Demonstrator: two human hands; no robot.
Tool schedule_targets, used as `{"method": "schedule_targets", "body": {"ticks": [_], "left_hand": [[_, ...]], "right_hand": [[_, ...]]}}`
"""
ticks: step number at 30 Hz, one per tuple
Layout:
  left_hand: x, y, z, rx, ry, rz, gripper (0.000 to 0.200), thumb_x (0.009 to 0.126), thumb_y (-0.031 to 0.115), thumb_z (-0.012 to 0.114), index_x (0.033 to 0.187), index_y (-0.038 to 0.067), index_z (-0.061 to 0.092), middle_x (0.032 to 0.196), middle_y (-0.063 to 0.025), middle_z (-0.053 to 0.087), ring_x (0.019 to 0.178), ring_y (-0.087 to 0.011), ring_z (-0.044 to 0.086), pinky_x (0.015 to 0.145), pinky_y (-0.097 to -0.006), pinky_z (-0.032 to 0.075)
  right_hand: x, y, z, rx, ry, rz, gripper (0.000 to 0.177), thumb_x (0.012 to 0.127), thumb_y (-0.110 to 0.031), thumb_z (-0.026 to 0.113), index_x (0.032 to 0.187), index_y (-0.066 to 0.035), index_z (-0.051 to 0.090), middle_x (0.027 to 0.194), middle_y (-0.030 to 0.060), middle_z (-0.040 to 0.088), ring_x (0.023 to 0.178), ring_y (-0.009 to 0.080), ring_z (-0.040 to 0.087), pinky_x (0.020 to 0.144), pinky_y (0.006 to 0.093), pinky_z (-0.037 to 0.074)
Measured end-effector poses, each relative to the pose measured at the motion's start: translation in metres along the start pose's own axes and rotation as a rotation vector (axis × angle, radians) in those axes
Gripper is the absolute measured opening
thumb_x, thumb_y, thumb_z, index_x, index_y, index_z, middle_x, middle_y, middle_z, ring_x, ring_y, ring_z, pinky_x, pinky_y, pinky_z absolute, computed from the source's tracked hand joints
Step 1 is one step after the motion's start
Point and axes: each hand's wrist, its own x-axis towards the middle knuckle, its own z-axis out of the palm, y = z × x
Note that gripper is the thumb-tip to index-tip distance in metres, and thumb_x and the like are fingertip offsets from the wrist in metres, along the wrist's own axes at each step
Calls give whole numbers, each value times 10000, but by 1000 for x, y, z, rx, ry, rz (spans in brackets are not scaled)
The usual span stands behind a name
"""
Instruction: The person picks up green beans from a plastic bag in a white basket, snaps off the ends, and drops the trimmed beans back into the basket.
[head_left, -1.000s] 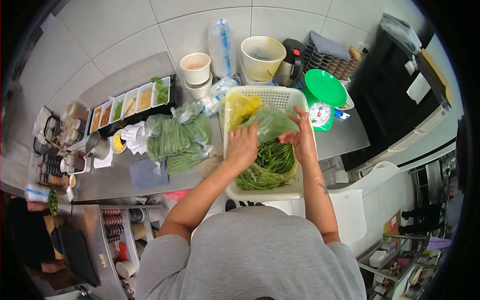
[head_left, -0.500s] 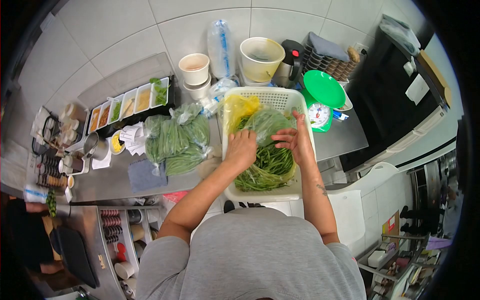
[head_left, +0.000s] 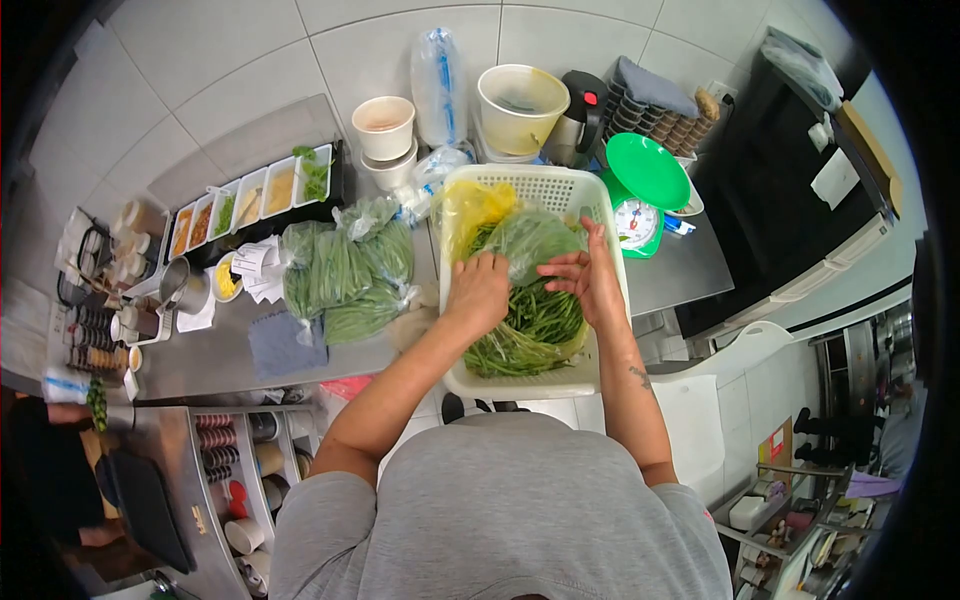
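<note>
A white perforated basket stands in front of me, holding a yellow plastic bag and a heap of long green beans. Atop the beans lies a clear plastic bag with something green showing through it. At the basket's left side my left hand is closed, its fingers bent down at the clear bag's edge; the fingertips are partly hidden. My right hand is at the basket's right side, palm inward, with its fingers apart and pointing toward the clear bag. I see nothing gripped in it.
Filled bags of green beans lie on the steel counter left of the basket, near a blue cloth. A green scale stands to the right. Behind are tubs, a bucket and a row of ingredient trays.
The view has shifted slightly. Both hands stay over the basket in nearly the same pose, the right fingers only a little nearer the clear bag.
</note>
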Motion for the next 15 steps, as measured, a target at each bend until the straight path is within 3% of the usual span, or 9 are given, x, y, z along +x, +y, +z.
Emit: {"method": "schedule_targets", "body": {"ticks": [4,7,10,15], "left_hand": [[0,2,-2,-18,9,-1,266,799,118,618,1027,14,526,974,-152,542,948,-318,527,807,-430,354],[2,3,-5,-15,-32,-22,271,801,124,619,1031,15,526,973,-150,544,952,-317,526,812,-430,354],[1,2,-2,-7,-12,-15,274,802,129,619,1034,16,526,972,-149,545,957,-315,524,816,-429,353],[2,1,-2,-9,-23,-11,283,804,132,618,1043,14,523,981,-147,542,956,-313,525,814,-433,352]], "right_hand": [[0,-2,0,-6,4,-16,812,912,-647,301,1456,-78,100,889,207,526,819,302,657,625,345,535],[2,-1,-3,-7,3,-25,830,907,-656,299,1389,13,198,866,201,536,824,298,658,634,341,535],[6,3,-6,6,22,13,849,900,-667,301,1219,118,350,868,206,551,820,296,662,643,336,539],[7,4,-6,-1,28,28,868,885,-685,313,1036,158,452,900,231,559,809,300,666,650,329,544]]}}
